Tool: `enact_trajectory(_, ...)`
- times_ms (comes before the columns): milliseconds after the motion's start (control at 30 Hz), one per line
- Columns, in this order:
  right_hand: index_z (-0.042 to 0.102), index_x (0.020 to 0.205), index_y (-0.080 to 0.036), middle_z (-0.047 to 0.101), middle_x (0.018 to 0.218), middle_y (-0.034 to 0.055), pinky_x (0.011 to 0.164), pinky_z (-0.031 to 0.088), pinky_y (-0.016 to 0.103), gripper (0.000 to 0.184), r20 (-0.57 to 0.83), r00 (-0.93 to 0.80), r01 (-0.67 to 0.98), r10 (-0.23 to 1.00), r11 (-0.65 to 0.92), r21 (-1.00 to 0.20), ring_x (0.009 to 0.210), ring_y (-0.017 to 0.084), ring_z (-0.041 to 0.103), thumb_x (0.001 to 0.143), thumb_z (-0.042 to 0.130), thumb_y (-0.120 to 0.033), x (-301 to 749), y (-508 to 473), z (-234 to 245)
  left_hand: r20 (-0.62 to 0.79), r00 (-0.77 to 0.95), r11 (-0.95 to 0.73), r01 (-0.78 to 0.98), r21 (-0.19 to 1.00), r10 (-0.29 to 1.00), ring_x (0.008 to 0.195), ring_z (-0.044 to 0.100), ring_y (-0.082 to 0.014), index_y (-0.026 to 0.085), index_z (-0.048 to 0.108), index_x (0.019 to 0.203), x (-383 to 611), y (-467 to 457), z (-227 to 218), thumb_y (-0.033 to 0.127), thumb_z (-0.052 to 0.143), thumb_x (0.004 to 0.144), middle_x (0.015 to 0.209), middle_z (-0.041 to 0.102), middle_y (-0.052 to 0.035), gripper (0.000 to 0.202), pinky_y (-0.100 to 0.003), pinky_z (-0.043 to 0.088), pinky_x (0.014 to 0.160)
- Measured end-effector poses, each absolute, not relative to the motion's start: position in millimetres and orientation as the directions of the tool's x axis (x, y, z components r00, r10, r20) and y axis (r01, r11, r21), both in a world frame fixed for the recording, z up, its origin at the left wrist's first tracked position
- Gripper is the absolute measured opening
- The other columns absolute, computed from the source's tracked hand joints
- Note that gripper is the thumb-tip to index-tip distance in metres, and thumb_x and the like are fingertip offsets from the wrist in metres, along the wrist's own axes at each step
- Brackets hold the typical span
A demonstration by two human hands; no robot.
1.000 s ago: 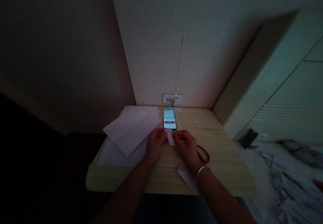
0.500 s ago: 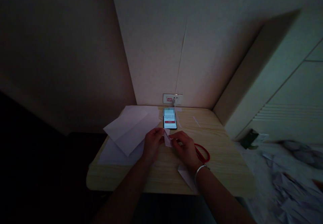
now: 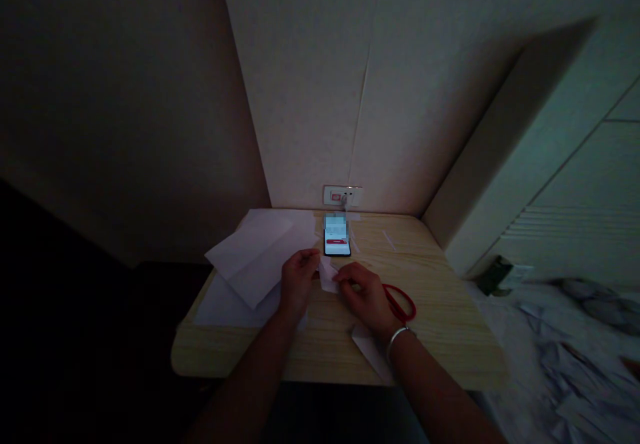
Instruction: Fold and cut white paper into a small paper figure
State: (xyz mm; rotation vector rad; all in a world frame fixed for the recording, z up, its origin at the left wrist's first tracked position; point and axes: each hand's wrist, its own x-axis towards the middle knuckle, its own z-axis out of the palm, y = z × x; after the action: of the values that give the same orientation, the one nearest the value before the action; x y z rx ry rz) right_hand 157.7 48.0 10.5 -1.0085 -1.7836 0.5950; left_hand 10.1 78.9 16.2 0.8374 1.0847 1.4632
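A small folded piece of white paper is held up between my two hands, just in front of the phone. My left hand pinches its left edge with thumb and fingers. On the other side my right hand, with a bracelet at the wrist, grips the paper's right edge. Red-handled scissors lie beside my right hand, partly hidden by it. Under my right wrist rests another white paper piece.
A lit phone lies near the wall, below a wall socket. Large white sheets overlap on the left of the wooden table. Thin paper strips lie at the back right. Rumpled fabric is at the right.
My left hand has shifted slightly left and the small paper has turned, showing more of its face. Both hands still hold it.
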Motion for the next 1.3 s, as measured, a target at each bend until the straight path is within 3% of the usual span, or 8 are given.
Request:
enact_trajectory(167,0.062,0.079,-0.020,0.064,0.084,0.0032,0.075,0.046,0.030,0.015,0.398,-0.117,0.190,0.910,0.414,-0.890,0.081,0.017,0.059,0.079,0.048,-0.013,157.0,47.4,12.7,0.091,-0.213,-0.128,-0.167,0.978,0.973,0.060,0.056,-0.0104,0.015,0.067,0.080,8.0,79.9,18.8,0.027,0.066,0.067,0.069,0.065,-0.0002,0.018,-0.019,0.042,0.056)
enact_trajectory(267,0.058,0.078,-0.020,0.063,0.077,0.0010,0.067,0.046,0.027,0.010,0.235,-0.009,0.008,0.972,0.235,-0.972,0.071,0.015,0.057,0.082,0.052,-0.026,154.7,48.7,16.0,0.156,-0.148,-0.172,-0.102,0.980,0.977,0.058,0.054,-0.0106,0.016,0.068,0.082,9.3,77.1,18.4,0.027,0.063,0.071,0.068,0.065,0.0002,0.016,-0.019,0.041,0.054)
enact_trajectory(367,0.056,0.073,-0.019,0.058,0.067,-0.0019,0.058,0.044,0.023,0.015,0.140,-0.043,-0.066,0.989,0.137,-0.988,0.061,0.012,0.053,0.076,0.062,-0.032,152.4,51.1,18.2,0.183,-0.104,-0.191,-0.079,0.978,0.978,0.062,0.056,-0.0122,0.018,0.070,0.083,11.0,73.8,17.9,0.026,0.063,0.071,0.073,0.068,-0.0007,0.017,-0.020,0.042,0.058)
enact_trajectory(533,0.058,0.072,-0.018,0.058,0.066,-0.0021,0.055,0.042,0.022,0.017,0.089,-0.090,-0.077,0.992,0.082,-0.994,0.058,0.011,0.051,0.069,0.069,-0.031,152.0,54.2,16.3,0.160,-0.068,-0.165,-0.070,0.984,0.985,0.062,0.056,-0.0126,0.018,0.072,0.081,10.8,74.0,17.2,0.025,0.063,0.070,0.072,0.068,-0.0009,0.015,-0.020,0.041,0.059)
enact_trajectory(667,0.059,0.073,-0.018,0.059,0.067,-0.0018,0.057,0.042,0.023,0.014,0.111,-0.059,-0.051,0.992,0.108,-0.993,0.060,0.011,0.052,0.069,0.068,-0.029,154.2,56.3,12.7,0.119,0.002,-0.118,-0.100,0.988,0.993,0.054,0.051,-0.0097,0.016,0.071,0.083,10.4,76.1,16.6,0.027,0.062,0.072,0.064,0.064,0.0003,0.018,-0.019,0.038,0.051)
enact_trajectory(800,0.059,0.073,-0.018,0.059,0.067,-0.0022,0.056,0.042,0.023,0.015,0.132,-0.020,-0.050,0.991,0.131,-0.990,0.059,0.011,0.052,0.069,0.068,-0.029,156.1,58.2,9.0,0.066,0.074,-0.052,-0.175,0.983,0.995,0.056,0.054,-0.0102,0.015,0.070,0.085,12.1,76.1,17.1,0.029,0.070,0.066,0.068,0.066,-0.0007,0.024,-0.019,0.041,0.052)
enact_trajectory(1133,0.061,0.075,-0.018,0.062,0.068,-0.0012,0.057,0.044,0.023,0.016,0.095,-0.047,-0.042,0.994,0.093,-0.995,0.061,0.012,0.055,0.068,0.070,-0.030,155.3,55.7,14.9,-0.028,0.045,0.041,-0.323,0.945,0.999,0.057,0.057,-0.0103,0.015,0.068,0.074,11.9,75.4,17.6,0.026,0.075,0.059,0.067,0.067,0.0002,0.020,-0.021,0.043,0.055)
enact_trajectory(1300,0.061,0.074,-0.018,0.062,0.067,-0.0011,0.055,0.044,0.023,0.019,0.073,-0.060,-0.041,0.996,0.071,-0.997,0.060,0.012,0.055,0.067,0.072,-0.032,155.0,55.3,16.2,-0.053,0.041,0.064,-0.357,0.932,0.998,0.055,0.058,-0.0108,0.016,0.066,0.087,11.8,74.3,19.6,0.028,0.076,0.057,0.065,0.066,0.0009,0.034,-0.021,0.044,0.053)
